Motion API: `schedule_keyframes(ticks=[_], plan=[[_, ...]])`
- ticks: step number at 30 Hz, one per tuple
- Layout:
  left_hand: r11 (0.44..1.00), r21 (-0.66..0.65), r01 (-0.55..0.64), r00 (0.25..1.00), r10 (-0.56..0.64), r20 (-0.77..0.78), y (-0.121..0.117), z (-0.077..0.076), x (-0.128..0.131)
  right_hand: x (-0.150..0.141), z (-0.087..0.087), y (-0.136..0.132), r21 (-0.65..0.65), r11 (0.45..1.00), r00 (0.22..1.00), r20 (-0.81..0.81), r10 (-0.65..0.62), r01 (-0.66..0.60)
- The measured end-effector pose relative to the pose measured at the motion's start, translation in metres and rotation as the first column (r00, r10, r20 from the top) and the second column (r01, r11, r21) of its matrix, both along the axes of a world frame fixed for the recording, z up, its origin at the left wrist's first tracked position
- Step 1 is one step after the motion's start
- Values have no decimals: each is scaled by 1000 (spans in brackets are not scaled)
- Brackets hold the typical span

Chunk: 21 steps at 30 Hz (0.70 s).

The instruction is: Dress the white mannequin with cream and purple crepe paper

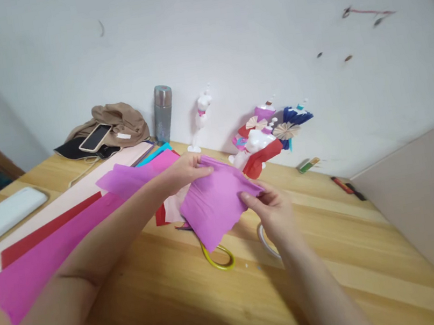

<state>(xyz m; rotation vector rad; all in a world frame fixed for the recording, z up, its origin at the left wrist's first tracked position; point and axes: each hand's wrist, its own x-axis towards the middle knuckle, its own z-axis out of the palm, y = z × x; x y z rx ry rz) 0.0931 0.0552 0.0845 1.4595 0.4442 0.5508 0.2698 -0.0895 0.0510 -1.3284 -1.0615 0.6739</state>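
A piece of purple crepe paper (217, 200) is stretched between my two hands above the wooden table (159, 296). My left hand (188, 171) pinches its upper left corner, and my right hand (268, 206) pinches the right corner, thumb on top. The paper's lower edge hangs loose and looks slightly wavy. Below it lie scissors with yellow handles (220, 260), their blades mostly covered by the paper. A roll of tape (267, 242) sits partly hidden behind my right hand.
Pink, red and purple paper sheets (52, 236) spread on the left, near a white case (5, 216). Toward the wall stand a grey bottle (163, 113), a small white mannequin (202, 113) and several mannequins dressed in paper (263, 142). A phone (95, 138) rests on brown cloth (123, 119).
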Motion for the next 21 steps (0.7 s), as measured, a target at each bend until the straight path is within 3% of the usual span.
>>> schedule_keyframes(ticks=[4, 10, 13, 17, 21], plan=[[998, -43, 34, 998, -32, 45, -1, -1, 0, 2, 0, -1, 59, 996, 998, 24, -64, 62], [997, -67, 31, 999, -28, 46, -5, 0, 1, 3, -4, -1, 82, 991, 993, -73, -95, 101], [996, 26, -89, 996, 89, -5, -7, 3, 3, 0, 0, -1, 102, 986, 990, -65, -127, 133], [938, 224, -265, 960, 280, -34, -14, 7, 4, -6, 8, -5, 182, 967, 981, 37, -189, 180], [925, 207, -318, 946, 323, 14, -21, 9, 5, -8, 10, -8, 191, 962, 970, 109, -219, 196]])
